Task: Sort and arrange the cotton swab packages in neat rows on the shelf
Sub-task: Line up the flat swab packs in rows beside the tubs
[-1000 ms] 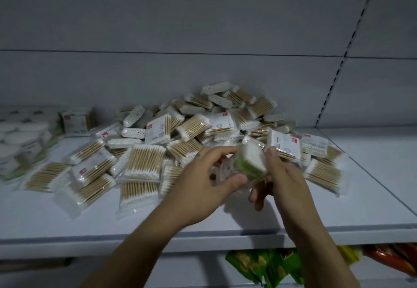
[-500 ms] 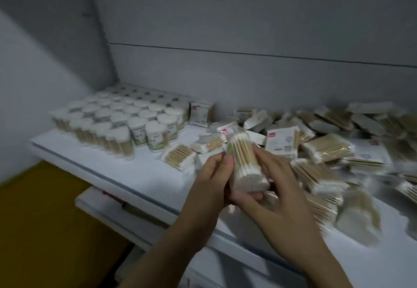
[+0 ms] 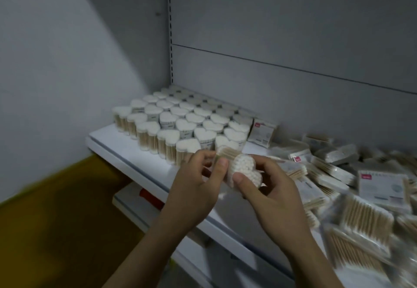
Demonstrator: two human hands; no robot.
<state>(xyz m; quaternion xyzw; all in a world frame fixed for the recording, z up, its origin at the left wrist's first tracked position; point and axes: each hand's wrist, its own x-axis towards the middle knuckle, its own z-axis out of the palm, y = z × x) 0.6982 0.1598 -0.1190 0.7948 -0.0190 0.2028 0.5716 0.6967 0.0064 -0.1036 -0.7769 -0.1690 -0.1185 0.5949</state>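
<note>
Counts: heart-shaped tubs [image 3: 185,127] standing in rows, roughly three dozen; rear ones too dim for an exact figure. One more heart tub [image 3: 243,171] held, 2 hands on it: left hand [image 3: 196,188], right hand [image 3: 270,195]. Flat packs [image 3: 365,220] in the pile: dozens, blurred. Shelves: 2, upper shelf [image 3: 126,150], lower shelf [image 3: 126,199].

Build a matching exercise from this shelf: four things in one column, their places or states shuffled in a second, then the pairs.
Things
1. single heart-shaped pack
2. upright heart-shaped packs
3. flat packs
4. yellow floor

Places or states
A. heaped at the right of the shelf
B. below the shelf, lower left
C. gripped by the left hand and right hand
D. standing in rows at the shelf's left end

Pairs: 1-C, 2-D, 3-A, 4-B
</note>
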